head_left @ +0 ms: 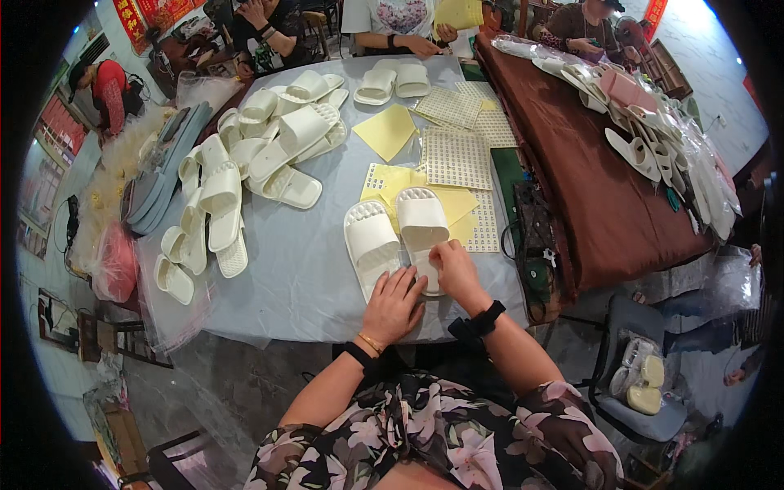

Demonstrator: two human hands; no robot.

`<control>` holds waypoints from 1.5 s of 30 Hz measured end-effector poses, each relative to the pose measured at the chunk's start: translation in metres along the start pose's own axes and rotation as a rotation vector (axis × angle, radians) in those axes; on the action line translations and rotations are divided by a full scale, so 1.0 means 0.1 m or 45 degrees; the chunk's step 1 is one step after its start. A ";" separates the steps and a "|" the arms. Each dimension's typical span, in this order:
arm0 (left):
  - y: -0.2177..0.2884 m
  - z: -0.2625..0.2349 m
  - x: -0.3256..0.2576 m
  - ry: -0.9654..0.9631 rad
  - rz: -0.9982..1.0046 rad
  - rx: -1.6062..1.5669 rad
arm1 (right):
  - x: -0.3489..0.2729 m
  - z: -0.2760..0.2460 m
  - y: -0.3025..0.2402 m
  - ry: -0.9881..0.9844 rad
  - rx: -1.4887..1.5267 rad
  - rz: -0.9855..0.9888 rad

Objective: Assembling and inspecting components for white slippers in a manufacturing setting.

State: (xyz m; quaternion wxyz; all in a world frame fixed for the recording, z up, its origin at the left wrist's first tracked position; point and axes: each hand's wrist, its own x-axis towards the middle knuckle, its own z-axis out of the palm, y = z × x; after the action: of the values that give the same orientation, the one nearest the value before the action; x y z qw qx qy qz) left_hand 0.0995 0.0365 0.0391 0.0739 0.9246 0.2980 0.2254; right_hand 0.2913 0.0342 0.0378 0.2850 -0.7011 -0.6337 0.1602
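Note:
A pair of cream slippers lies in front of me, toes pointing away: a left slipper (367, 231) and a right slipper (421, 214). My left hand (392, 306) rests over the heel end of the left slipper, fingers stretched out, with its fingertips reaching toward the right slipper. Bent and pinched together, the fingers of my right hand (456, 271) touch the right slipper's edge near the footbed; whatever is between them is too small to make out. Just beyond the pair lie a sticker sheet (457, 159) with rows of small dark marks and yellow backing paper (454, 206).
Many cream slippers (220, 196) are heaped on the grey-covered table (286, 278) at left, and another pair (392, 82) stands at the far side. A brown-covered table (596, 188) with more slippers is at right. Several people sit beyond. A chair (629, 359) stands lower right.

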 end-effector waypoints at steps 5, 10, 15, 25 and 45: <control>0.01 0.00 -0.01 0.009 0.000 0.003 | -0.01 0.04 0.00 0.154 0.118 0.105; 0.00 0.01 0.00 -0.008 -0.018 -0.041 | 0.02 0.00 0.06 0.065 0.180 0.103; -0.01 0.01 -0.01 0.001 -0.010 -0.029 | 0.10 -0.06 0.10 0.043 0.251 0.117; -0.04 0.03 -0.02 -0.027 -0.007 -0.069 | 0.23 -0.07 -0.13 -0.082 -0.319 0.114; -0.02 0.08 -0.02 0.014 -0.026 -0.125 | -0.77 -1.29 0.96 0.375 0.660 0.693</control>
State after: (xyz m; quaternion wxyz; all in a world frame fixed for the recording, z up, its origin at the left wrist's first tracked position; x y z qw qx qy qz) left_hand 0.1003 0.0371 0.0308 0.1197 0.9156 0.2964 0.2441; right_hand 0.4321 -0.0702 0.0708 0.4873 -0.7637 -0.3157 0.2823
